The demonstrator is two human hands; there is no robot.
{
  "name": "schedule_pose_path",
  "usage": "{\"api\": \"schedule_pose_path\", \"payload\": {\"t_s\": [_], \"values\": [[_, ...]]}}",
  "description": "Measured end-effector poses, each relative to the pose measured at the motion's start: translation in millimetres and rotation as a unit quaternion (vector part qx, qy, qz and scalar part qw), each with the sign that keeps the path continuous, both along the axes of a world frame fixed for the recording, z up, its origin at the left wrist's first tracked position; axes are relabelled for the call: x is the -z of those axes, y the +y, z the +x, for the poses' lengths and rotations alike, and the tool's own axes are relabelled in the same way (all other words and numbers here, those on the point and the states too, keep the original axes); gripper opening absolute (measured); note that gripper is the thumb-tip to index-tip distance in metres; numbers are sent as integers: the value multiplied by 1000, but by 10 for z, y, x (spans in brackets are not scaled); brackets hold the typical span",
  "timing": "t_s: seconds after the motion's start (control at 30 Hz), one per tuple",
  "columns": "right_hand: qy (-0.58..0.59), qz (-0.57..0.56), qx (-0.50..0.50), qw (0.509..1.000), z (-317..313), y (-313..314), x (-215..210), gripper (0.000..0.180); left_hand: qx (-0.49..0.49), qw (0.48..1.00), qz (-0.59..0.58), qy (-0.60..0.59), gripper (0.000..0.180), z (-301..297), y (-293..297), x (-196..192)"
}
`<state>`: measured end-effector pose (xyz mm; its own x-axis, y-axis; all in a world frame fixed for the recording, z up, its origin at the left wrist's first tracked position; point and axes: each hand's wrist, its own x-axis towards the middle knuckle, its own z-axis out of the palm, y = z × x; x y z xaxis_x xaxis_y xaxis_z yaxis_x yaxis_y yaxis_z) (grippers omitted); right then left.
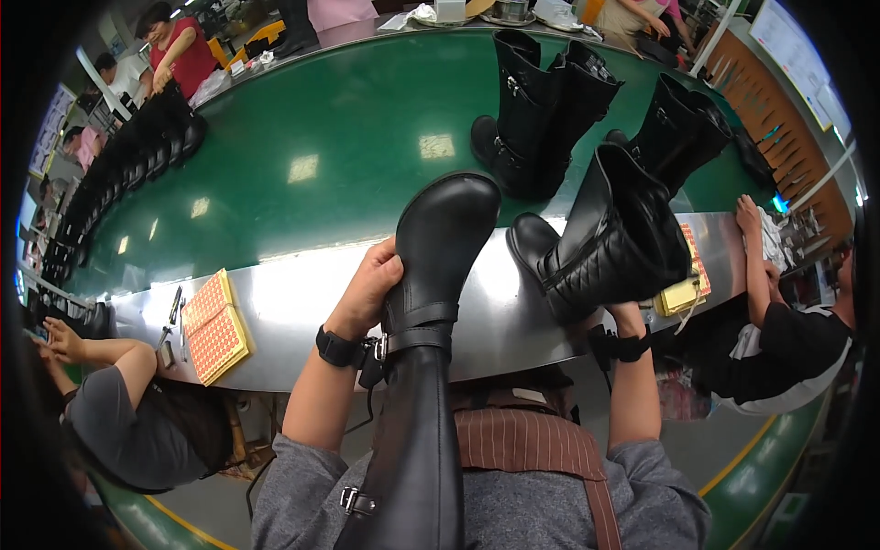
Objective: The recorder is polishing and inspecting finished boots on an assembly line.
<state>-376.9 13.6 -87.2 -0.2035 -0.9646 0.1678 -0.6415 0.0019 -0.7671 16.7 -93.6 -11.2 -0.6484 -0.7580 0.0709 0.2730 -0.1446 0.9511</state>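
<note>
My left hand (371, 280) is closed around the foot of a tall black boot (447, 229), its thumb on the side above the ankle strap. That boot lies toe-away, its buckled shaft running back over my lap. My right hand (628, 318) is at the lower back of a second black boot (596, 261) with a quilted shaft, at the front edge of the metal strip. Its fingers are partly hidden by the boot, whose shaft leans right with the opening up.
More black boots (541, 119) stand on the green table (348, 119); a long row (137, 151) lines the far left. Sticker sheets (214, 325) and pens (172, 312) lie on the metal strip (293, 284). People sit close on both sides, one sleeve (151, 417) at left.
</note>
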Motion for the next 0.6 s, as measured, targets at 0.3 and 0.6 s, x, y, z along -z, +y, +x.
{"api": "schedule_pose_path", "payload": {"t_s": [0.3, 0.6], "values": [[73, 83, 61, 992, 341, 575, -677, 22, 21, 999, 26, 34, 66, -72, 89, -144], [72, -258, -82, 960, 1288, 384, -1843, 43, 89, 996, 23, 6, 69, -203, 261, -111]]}}
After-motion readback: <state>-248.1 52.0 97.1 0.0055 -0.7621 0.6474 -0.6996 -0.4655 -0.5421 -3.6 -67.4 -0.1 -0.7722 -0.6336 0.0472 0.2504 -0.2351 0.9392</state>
